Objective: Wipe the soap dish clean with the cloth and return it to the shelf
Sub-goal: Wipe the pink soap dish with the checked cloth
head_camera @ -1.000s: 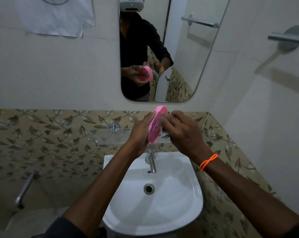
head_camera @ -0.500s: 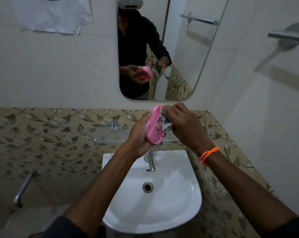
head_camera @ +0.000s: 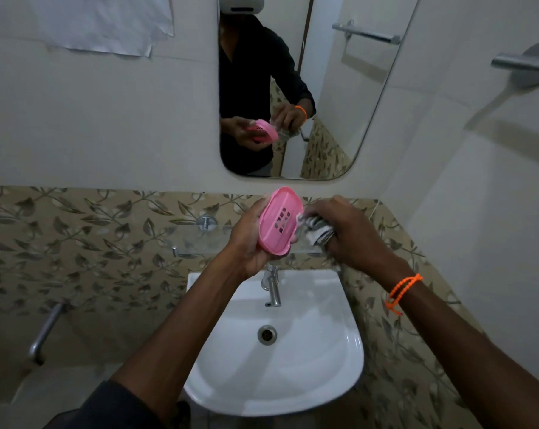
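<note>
In the middle of the frame, above the white sink, the left hand holds the pink soap dish on edge, its slotted face turned toward the camera and toward the right hand. The fingers of the left hand are curled around the back and the long rim of the dish, so the face stays free for wiping. The right hand has its fingers closed around a bunched grey-and-white cloth, and the cloth touches the right rim of the dish. I judge that the dish is tilted like this so that the cloth can reach the rim and the drain slots, and so that dirt or water falls into the sink and not on the floor. The glass shelf is on the wall just behind the hands, under the mirror, so the return way is short. The wiping seems to be in progress, and the dish is not yet back on the shelf.
</note>
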